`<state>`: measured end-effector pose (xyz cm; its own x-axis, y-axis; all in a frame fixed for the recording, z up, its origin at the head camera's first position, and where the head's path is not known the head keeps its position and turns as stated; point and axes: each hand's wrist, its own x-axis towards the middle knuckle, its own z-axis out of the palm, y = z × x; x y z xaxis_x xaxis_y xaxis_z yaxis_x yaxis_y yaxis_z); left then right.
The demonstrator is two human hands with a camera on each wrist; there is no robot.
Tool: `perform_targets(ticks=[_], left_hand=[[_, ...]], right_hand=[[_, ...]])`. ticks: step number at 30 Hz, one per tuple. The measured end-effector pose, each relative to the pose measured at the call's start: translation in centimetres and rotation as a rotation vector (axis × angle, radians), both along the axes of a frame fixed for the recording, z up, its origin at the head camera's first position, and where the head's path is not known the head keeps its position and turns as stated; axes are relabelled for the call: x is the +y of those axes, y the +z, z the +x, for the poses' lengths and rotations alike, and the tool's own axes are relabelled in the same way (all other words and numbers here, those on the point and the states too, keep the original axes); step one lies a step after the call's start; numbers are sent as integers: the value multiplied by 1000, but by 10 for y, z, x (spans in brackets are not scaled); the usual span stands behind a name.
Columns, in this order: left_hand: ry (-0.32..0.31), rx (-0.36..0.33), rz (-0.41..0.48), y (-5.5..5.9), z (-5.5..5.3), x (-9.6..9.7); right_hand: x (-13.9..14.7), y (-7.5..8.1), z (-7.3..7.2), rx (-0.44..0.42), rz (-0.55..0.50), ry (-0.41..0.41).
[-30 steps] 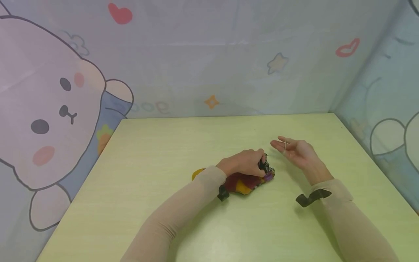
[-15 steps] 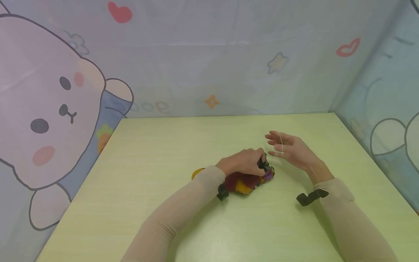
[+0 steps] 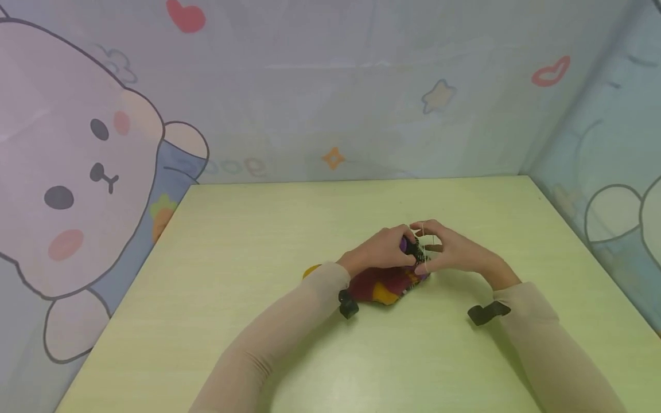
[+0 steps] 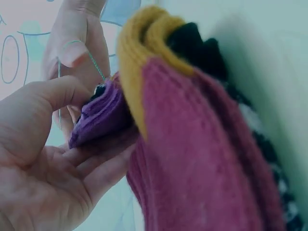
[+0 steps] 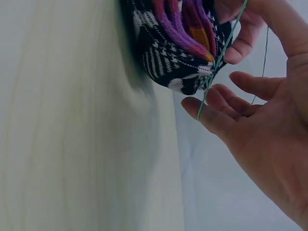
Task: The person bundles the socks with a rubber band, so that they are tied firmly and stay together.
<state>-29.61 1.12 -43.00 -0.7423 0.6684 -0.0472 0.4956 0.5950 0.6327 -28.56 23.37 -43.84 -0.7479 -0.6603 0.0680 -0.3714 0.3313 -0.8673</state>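
A bundle of folded knit socks [image 3: 368, 287], dark red with mustard patches, purple cuffs and black-and-white patterning, lies on the table. My left hand [image 3: 381, 248] pinches the purple and black end between thumb and fingers, as the left wrist view shows up close. My right hand [image 3: 459, 250] has a thin elastic band [image 5: 236, 24] looped around its spread fingers and thumb. The band is drawn out in a taut loop and crosses the patterned sock end in the right wrist view. Right thumb and fingertips are right at that end, facing the left hand.
The pale yellow table [image 3: 248, 229] runs back to a printed cloth wall [image 3: 289, 103] with a cartoon bear at left. A dark wrist strap [image 3: 488, 313] hangs at the right sleeve, another strap [image 3: 348, 304] at the left.
My right hand has moved left with the elastic band, turning from palm up to face the socks, and now meets the left hand. The left hand has tilted the gripped sock end slightly up.
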Motion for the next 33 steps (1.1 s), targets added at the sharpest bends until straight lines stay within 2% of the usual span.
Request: perform_targets(ticks=[6, 12, 15, 22, 29, 33], left_hand=[[62, -8, 78, -2, 3, 2], [176, -90, 188, -6, 7, 5], [232, -122, 217, -7, 9, 8], [257, -150, 232, -8, 11, 11], [339, -245, 279, -10, 13, 12], [349, -284, 301, -11, 13, 13]], right_hand=[[-5, -2, 0, 49, 17, 0], [-8, -3, -1, 117, 59, -40], [-8, -4, -2, 176, 74, -50], [-9, -5, -2, 238, 131, -64], [-11, -7, -2, 261, 164, -68], [-12, -7, -2, 277, 180, -70]])
